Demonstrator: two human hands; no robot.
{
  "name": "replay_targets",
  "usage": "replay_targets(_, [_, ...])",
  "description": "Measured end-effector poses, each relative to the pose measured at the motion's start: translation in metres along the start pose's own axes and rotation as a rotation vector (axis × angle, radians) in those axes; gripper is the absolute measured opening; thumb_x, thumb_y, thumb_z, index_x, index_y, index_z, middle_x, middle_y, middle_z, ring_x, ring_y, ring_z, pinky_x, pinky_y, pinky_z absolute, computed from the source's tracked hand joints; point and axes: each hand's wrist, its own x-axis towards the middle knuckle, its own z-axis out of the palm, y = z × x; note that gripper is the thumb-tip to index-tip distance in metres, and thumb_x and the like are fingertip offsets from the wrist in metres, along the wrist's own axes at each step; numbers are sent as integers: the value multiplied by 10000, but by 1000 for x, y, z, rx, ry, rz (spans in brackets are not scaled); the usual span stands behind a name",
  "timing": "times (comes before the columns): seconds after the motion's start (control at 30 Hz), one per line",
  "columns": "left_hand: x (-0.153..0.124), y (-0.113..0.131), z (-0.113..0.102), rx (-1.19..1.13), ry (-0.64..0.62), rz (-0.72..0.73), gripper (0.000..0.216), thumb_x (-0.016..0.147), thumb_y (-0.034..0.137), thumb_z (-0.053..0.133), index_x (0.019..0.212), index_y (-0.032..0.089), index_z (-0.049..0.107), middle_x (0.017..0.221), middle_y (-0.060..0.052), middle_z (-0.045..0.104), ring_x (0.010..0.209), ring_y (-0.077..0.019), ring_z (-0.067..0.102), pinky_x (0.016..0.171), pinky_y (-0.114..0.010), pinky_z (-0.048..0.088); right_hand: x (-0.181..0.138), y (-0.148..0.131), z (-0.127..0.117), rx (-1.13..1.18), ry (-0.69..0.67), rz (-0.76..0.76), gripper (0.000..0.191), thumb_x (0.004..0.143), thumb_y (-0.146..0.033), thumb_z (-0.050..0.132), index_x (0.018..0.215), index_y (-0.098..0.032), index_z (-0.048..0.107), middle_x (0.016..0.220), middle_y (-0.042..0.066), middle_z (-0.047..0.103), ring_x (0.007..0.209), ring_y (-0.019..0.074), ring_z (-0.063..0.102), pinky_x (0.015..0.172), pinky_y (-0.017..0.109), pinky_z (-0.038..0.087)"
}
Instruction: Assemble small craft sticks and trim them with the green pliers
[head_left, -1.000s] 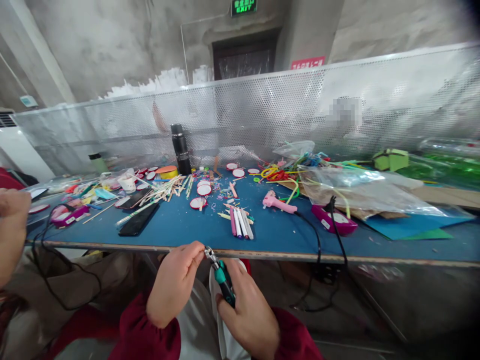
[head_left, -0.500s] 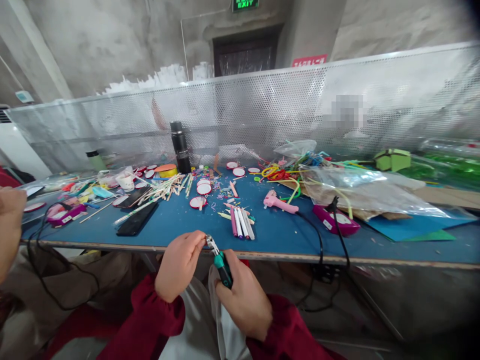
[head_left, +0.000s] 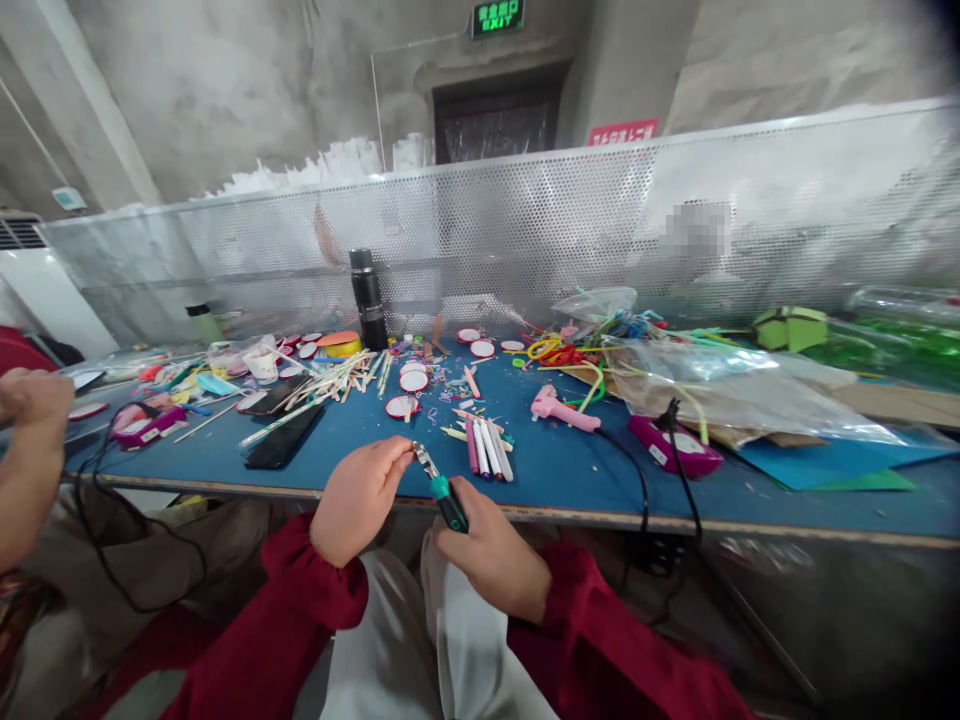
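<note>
My right hand (head_left: pixel 499 560) is wrapped round the green-and-black handles of a pair of pliers (head_left: pixel 440 487), whose metal jaws point up and to the left. At the jaw tips, the fingers of my left hand (head_left: pixel 360 502) are pinched together; whatever they hold is too small or hidden to make out. Both hands are over my lap at the table's front edge. Just beyond them on the blue table (head_left: pixel 405 462) lies a row of marker pens (head_left: pixel 489 448), with coloured pencils (head_left: pixel 457 432) behind.
A pink glue gun (head_left: pixel 564 410) and a purple box (head_left: pixel 675 447) with black cords lie to the right. Wooden sticks (head_left: pixel 341 385), a black phone (head_left: pixel 285 438) and a black bottle (head_left: pixel 368 300) are to the left. Another person's hand (head_left: pixel 34 410) shows at the far left.
My two hands and the pliers have risen slightly, the pliers staying in my right hand. The view has tilted up a little, and the other person's arm at the left shows more.
</note>
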Motion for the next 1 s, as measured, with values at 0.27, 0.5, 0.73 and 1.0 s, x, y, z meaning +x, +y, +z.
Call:
replay_targets(0.27, [-6,-1,0,-4,-85,-71,257,1084,261,409,879,219,559,851,-17,669,804,-198,603,719,-308,379,0,9,9,-3,-76,4,156,734,-235,480,830,-248,358,809,-34,473,772,161,419,730,323,296])
replay_targets(0.5, [-7,-9,6,41,-88,-58,269,1074,243,425,835,222,546,824,-16,660,801,-204,587,713,-308,347,8,24,8,202,-160,3,207,659,-267,511,859,-233,465,755,-46,480,723,141,402,665,299,303])
replay_targets(0.73, [-3,-17,19,15,-105,-63,292,1067,245,407,807,222,537,801,-19,647,778,-203,579,706,-308,337,12,33,15,380,-207,148,276,598,-284,533,865,-231,490,722,-57,482,619,103,415,563,259,310])
replay_targets(1.0, [1,-26,23,-7,-125,-28,303,1061,260,369,797,227,513,784,-19,615,789,-207,572,717,-314,339,14,33,20,487,-245,273,348,547,-323,521,885,-248,484,707,-72,448,539,88,390,458,238,311])
